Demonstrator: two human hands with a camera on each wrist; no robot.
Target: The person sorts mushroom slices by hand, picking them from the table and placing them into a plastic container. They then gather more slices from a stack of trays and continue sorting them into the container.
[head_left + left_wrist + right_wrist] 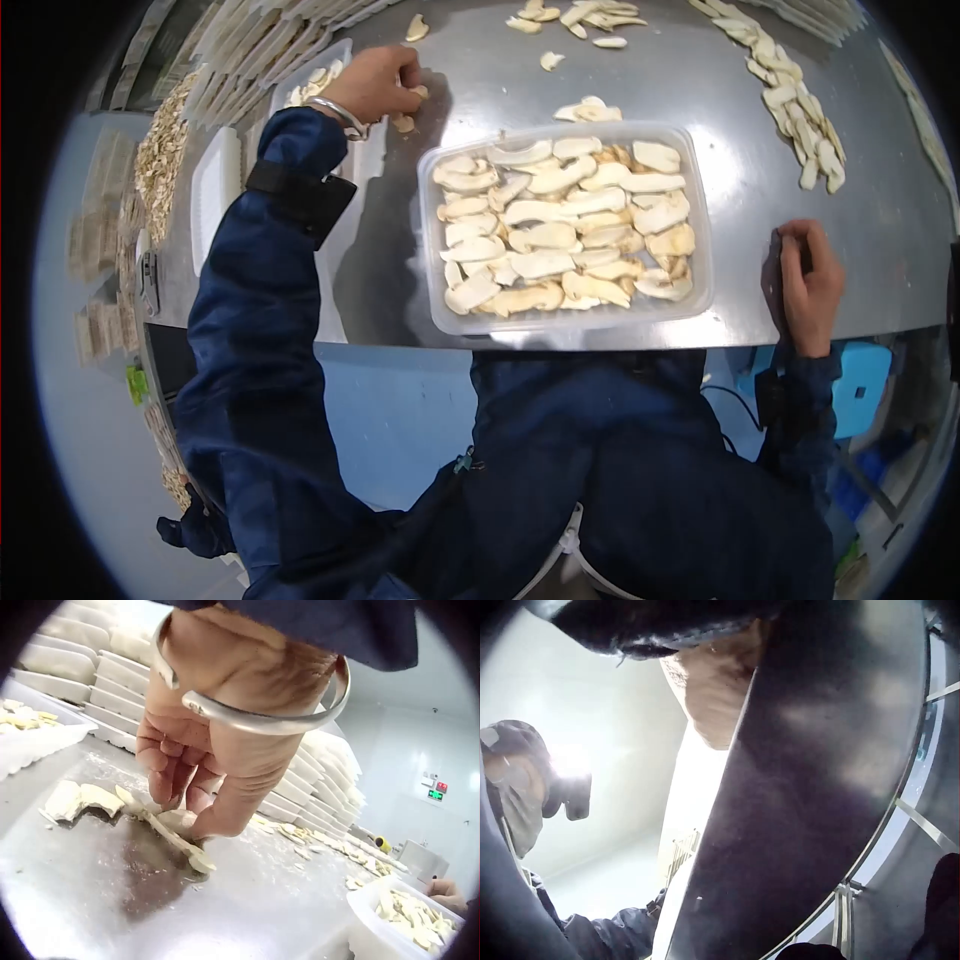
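My left hand point(380, 85) point(217, 742) is at the far left of the metal table, fingertips down, pinching a pale slice point(178, 819) at the tabletop. Against the fingers leans a thin slice point(174, 838), and broken pieces point(81, 798) lie beside it. A clear plastic tray point(704, 235) stands in front of the body, covered with rows of cream-coloured slices point(540, 236). To its right, my right hand point(812, 290) rests loosely curled at the table's near edge, holding nothing; only part of that hand point(716, 694) shows in the right wrist view.
Loose slices point(590, 109) lie behind the tray, with more point(598, 16) at the far edge. A long row of slices point(790, 105) runs down the right side. Stacked white trays point(250, 60) and another tray of slices point(318, 82) stand at the left.
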